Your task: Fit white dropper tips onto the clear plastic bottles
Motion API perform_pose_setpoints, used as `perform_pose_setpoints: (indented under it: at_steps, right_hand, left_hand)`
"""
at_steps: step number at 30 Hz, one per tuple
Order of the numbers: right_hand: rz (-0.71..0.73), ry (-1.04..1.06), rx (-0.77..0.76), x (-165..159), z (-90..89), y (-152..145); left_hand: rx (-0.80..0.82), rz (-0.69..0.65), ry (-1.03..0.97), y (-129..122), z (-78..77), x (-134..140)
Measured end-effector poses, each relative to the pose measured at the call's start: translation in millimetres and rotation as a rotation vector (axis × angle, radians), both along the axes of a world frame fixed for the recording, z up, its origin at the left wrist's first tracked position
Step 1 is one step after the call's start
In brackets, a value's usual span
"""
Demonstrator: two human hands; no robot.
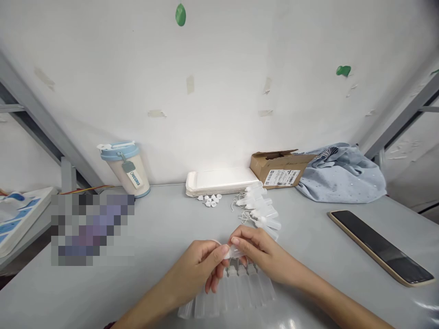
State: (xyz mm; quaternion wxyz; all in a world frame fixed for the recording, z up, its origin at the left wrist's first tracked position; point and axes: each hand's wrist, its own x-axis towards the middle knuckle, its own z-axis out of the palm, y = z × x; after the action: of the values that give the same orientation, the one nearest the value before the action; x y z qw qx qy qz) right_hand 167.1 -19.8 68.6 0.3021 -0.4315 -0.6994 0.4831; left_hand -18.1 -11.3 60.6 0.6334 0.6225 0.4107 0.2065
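My left hand (205,261) and my right hand (258,249) meet low in the middle of the view, fingertips pinched together. Between them is a small translucent plastic bottle (235,252) with a white part at its left end, partly covered by the fingers. Below the hands lies a row of several clear plastic tubes (236,292), with thin strings at their upper ends. Beyond my right hand is a loose pile of white-capped translucent bottles (264,211) with strings. Several small white caps (211,200) lie scattered to the left of that pile.
Against the wall stand a flat white stack (219,180), an open cardboard box (279,169) and a blue cloth bundle (343,178). A phone (379,246) lies at right. A blue-lidded tumbler (126,169) stands at left, near a blurred-out patch (92,228).
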Motion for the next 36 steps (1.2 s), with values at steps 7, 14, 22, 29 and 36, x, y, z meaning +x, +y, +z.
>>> perform_pose_setpoints:
  at_steps: [7, 14, 22, 29, 36]
  right_hand:
    - [-0.004, 0.104, -0.103, 1, -5.0, 2]
    - [-0.023, 0.089, -0.113, 0, -6.1, -2]
    - [-0.093, -0.041, 0.183, 1, 2.3, 0]
    - [-0.129, -0.005, 0.128, 0, -1.9, 1]
    - [-0.131, 0.128, -0.114, 2, -6.9, 6]
  left_hand:
    - [0.736, 0.035, 0.140, -5, -7.0, -2]
    - [0.443, 0.012, 0.144, -6, -0.4, -1]
    - [-0.083, 0.091, -0.044, 4, 3.9, -1]
    - [0.130, 0.084, 0.018, -1, 1.8, 1]
    - [0.909, 0.050, 0.294, -4, -11.6, -2]
